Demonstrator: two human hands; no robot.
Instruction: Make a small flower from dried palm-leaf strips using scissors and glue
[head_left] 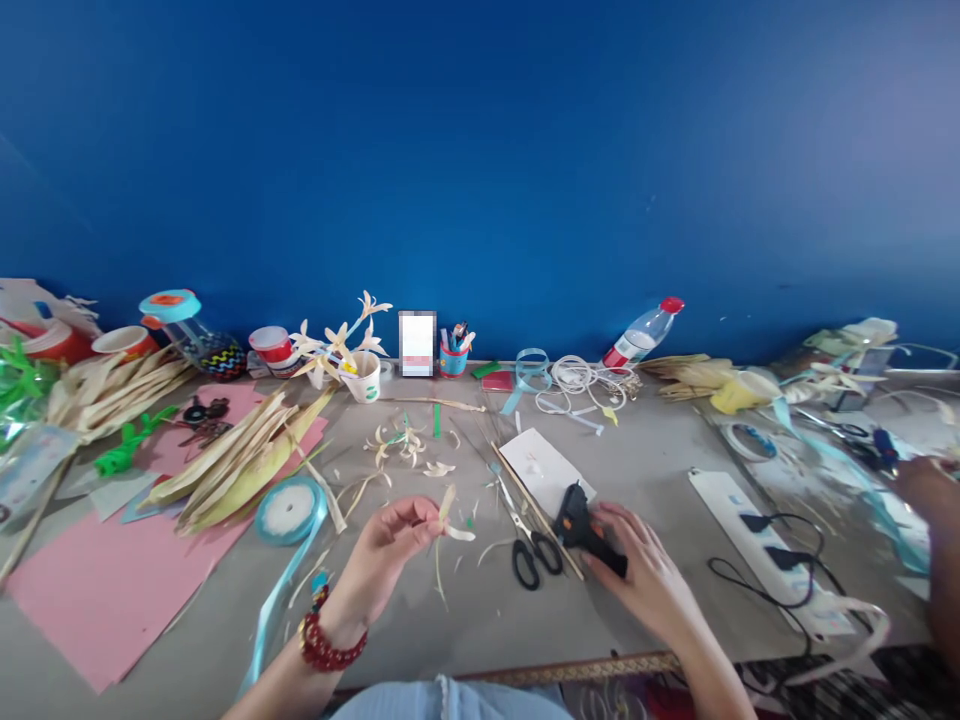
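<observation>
My left hand (397,540) is raised over the table, its thumb and fingertips pinching small pale corn husk petals (448,503). At the right, my right hand (645,560) has its thumb and fingers around a black hot glue gun (589,530), which lies by a white card (544,468). Scissors (534,550) with black handles rest between my hands, blades pointing away. Beside them runs a thin stick (536,508). Farther back lie several small husk flowers (405,440) and loose scraps.
Left are dried corn husks (232,460), pink paper (105,590) and a blue ribbon roll (291,510). Husk flowers stand in a paper cup (363,378) at the back. Right are a bottle (643,335), a power strip (772,555) with black cords, and another person's hand (926,490).
</observation>
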